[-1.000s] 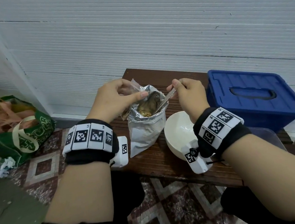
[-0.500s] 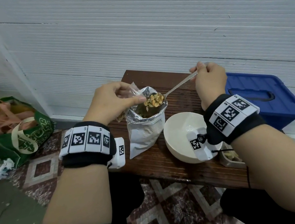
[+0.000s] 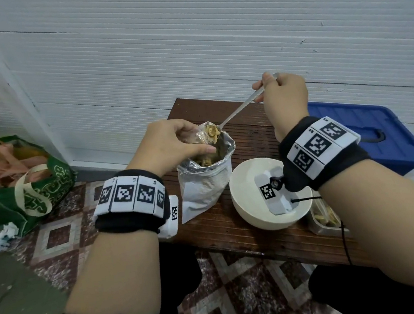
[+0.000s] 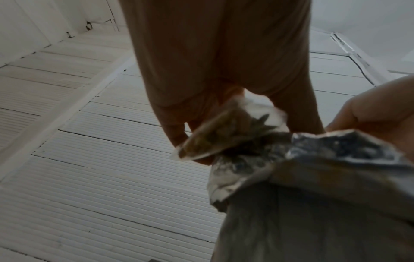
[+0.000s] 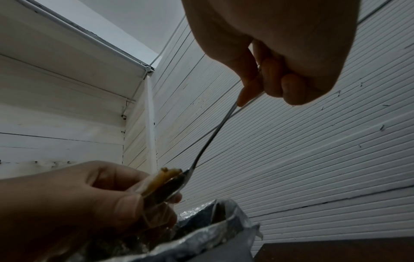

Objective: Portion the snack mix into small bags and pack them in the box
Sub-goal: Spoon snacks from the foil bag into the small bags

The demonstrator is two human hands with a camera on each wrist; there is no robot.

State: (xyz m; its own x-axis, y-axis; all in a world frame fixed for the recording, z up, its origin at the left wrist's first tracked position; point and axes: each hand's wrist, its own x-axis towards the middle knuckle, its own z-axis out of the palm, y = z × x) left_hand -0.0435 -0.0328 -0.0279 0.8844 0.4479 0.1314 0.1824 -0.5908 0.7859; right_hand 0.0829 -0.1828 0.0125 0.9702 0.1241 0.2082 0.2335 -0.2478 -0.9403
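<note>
Since a second ago, right hand (image 3: 284, 95) has lifted the slim metal spoon (image 3: 240, 111) out of the crinkled silver foil pouch (image 3: 205, 183) and tipped its bowl of tan snack mix (image 3: 211, 131) at the mouth of the small clear plastic bag (image 3: 202, 137); right fingers (image 5: 289, 88) curled round the spoon handle; left hand (image 3: 170, 145) pinches the clear bag just above the pouch opening, fingers narrow.

Risk, by my reading: the bag mouth is narrow and soft; if it folds shut or the spoon tips too early, mix spills, though most would drop back into the pouch beneath.

Room: pouch stands on the dark wooden worktop (image 3: 249, 232), just beside the white round bowl (image 3: 245, 199); blue lidded plastic box (image 3: 370, 136) at the right, lid on; worktop's near edge close to the bowl.
</note>
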